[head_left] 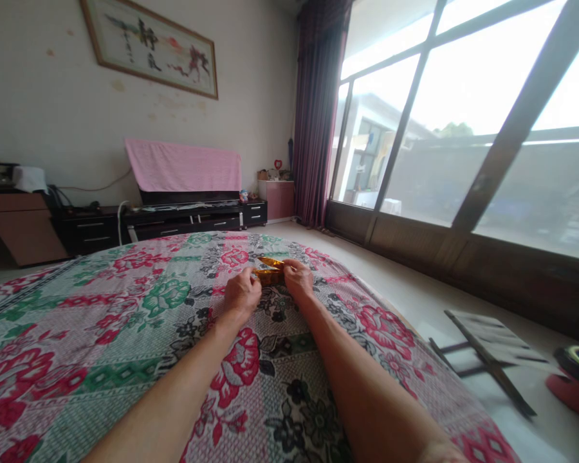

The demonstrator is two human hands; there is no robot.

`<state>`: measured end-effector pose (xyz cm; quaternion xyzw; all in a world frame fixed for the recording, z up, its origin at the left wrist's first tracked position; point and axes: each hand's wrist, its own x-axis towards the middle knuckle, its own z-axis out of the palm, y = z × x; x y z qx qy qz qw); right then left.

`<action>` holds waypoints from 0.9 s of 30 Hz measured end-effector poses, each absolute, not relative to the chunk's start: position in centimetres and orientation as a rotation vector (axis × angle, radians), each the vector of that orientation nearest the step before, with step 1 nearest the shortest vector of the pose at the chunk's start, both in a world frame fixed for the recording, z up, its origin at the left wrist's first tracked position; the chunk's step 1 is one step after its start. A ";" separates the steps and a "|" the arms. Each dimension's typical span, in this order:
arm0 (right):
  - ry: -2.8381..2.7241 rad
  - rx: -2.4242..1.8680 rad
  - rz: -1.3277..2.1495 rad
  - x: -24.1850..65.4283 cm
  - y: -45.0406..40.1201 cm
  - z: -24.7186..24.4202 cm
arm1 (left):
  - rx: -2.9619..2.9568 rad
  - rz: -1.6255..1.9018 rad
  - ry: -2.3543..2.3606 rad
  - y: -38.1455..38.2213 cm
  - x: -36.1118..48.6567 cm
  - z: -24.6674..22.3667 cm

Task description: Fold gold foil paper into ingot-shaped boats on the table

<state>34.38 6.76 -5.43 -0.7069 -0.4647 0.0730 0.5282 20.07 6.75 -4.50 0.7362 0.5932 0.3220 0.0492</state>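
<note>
Sunlit from tall windows [463,122], a floral red-and-green quilted cloth [125,334] bears a small folded piece of shiny gold foil paper [269,270], pinched at its ends by left hand [241,294] and right hand [298,280], fingers closed on it.

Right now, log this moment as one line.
left hand: pinching gold foil piece | right hand: pinching same piece | surface: floral cloth | nearby: folded stool on floor
</note>
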 end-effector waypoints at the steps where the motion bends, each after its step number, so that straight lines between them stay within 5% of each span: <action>1: -1.115 -1.688 0.177 34.3 6.8 -5.4 | 2.237 0.977 1.809 6.8 20.1 -4.4; 27: -1.182 -1.662 0.127 33.5 6.9 -5.3 | 2.078 1.246 1.664 7.4 19.4 -4.4</action>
